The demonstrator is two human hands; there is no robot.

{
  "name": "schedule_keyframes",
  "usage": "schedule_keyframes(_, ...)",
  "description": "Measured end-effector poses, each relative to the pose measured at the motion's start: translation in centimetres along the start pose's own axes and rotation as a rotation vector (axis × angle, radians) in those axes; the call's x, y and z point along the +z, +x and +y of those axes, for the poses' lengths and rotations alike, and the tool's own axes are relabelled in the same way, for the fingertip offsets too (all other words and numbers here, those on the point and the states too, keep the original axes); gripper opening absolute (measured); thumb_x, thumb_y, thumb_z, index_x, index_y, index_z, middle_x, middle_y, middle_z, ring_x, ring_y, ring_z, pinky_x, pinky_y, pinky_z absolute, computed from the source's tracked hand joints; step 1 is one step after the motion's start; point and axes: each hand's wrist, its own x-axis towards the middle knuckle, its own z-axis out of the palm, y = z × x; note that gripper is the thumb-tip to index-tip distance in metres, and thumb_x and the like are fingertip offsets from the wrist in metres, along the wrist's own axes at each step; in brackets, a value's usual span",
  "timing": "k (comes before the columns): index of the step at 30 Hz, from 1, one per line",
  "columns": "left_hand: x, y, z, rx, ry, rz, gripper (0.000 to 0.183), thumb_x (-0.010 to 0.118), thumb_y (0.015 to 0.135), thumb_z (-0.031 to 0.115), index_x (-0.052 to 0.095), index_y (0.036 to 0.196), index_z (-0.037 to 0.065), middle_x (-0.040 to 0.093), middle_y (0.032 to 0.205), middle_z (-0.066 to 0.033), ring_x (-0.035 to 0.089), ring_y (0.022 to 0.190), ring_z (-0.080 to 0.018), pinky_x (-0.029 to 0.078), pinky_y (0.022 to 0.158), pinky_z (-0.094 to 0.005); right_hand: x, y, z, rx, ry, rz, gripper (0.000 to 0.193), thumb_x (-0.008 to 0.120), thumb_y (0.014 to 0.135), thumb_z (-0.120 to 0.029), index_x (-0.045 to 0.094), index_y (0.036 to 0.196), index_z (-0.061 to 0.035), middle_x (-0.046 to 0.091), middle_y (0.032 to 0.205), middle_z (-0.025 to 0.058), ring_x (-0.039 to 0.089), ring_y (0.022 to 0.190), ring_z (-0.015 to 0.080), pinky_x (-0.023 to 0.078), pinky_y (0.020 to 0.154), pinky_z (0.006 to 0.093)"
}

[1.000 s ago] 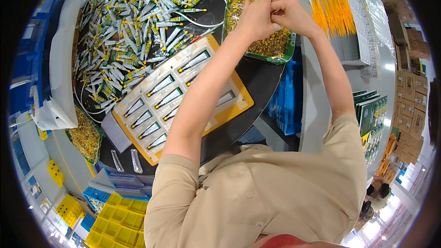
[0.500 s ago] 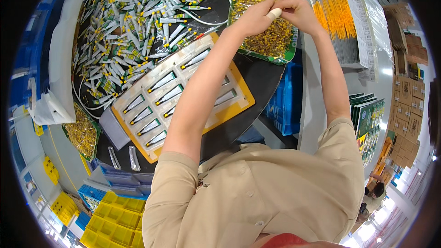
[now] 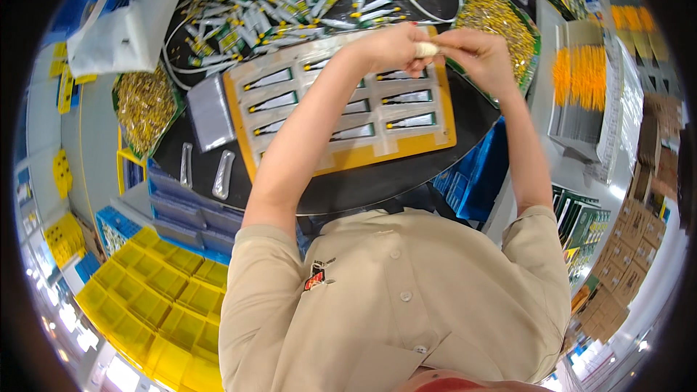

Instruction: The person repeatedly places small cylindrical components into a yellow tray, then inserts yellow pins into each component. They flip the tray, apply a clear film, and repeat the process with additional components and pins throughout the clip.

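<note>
Your two hands have come back from over the green-edged bin (image 3: 501, 22) of small yellow-tipped pieces to the far right part of the yellow-edged tray (image 3: 356, 160), and the whole view has swung round with your head. Your left hand (image 3: 396, 47) has its fingers curled, and one finger wears a pale cover; your right hand (image 3: 479, 58) brings thumb and fingers together at that covered tip. You may have something small pinched there, but I cannot tell. As for markings, your shirt (image 3: 399, 276) bears a small red and black emblem, the loose tubes (image 3: 305, 0) beyond the tray show green and yellow printed bands, and the cards (image 3: 581, 218) at your right are printed in green. The tray below your hands lies on the black counter (image 3: 312, 202), its pale face divided into recesses. Slim whitish tubes (image 3: 411, 96) lie flat in several of these, tapering to yellow tips on your left, with green at the broad ends. Left of the tray sit a stack of greyish plastic sheets (image 3: 210, 112), two narrow clear-looking pieces (image 3: 223, 174), and another bin (image 3: 145, 112) of yellowish pieces.
</note>
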Motion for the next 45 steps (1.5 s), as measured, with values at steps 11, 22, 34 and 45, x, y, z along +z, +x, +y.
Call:
schedule_keyframes(11,3.3,-20.0,-8.2,0.035,0.838,0.652,0.011,0.052,0.085,0.0,0.056,0.094,-0.004,0.062,0.092,-0.0266,0.062,0.089,-0.0475,0.049,0.079,-0.0529,16.1,-0.9,-5.2,-0.532,-0.228,-0.155,0.027,0.071,0.079,-0.001,0.071,0.105,-0.0043,0.069,0.093,0.0085,0.067,0.081,0.0258,0.056,0.069,0.0348)
schedule_keyframes(22,-4.0,-22.0,-8.0,0.132,0.792,0.869,0.01,0.053,0.091,0.004,0.055,0.1,0.0,0.062,0.098,-0.0231,0.059,0.092,-0.0471,0.047,0.079,-0.0509,14.3,3.6,0.1,-0.407,-0.446,0.066,0.018,0.074,0.077,-0.004,0.072,0.094,-0.005,0.063,0.086,0.0064,0.063,0.08,0.0253,0.054,0.069,0.0361)
schedule_keyframes(34,0.4,-17.7,-6.9,0.162,0.894,0.599,0.021,0.056,0.084,-0.002,0.055,0.104,0.001,0.055,0.097,-0.0199,0.06,0.09,-0.0433,0.051,0.075,-0.0489,14.5,1.0,-4.6,-0.387,-0.2,-0.147,0.029,0.077,0.08,-0.013,0.07,0.107,-0.0041,0.065,0.09,0.0082,0.06,0.083,0.028,0.052,0.074,0.0379)
schedule_keyframes(45,-6.5,-19.0,-7.6,0.303,1.076,0.975,0.017,0.064,0.089,0.004,0.066,0.106,0.006,0.061,0.096,-0.0121,0.063,0.088,-0.0337,0.051,0.073,-0.0398,5.9,-0.2,3.6,-0.256,-0.472,0.146,0.012,0.074,0.084,-0.014,0.07,0.093,-0.0075,0.064,0.087,0.0062,0.063,0.08,0.0251,0.053,0.069,0.0349)
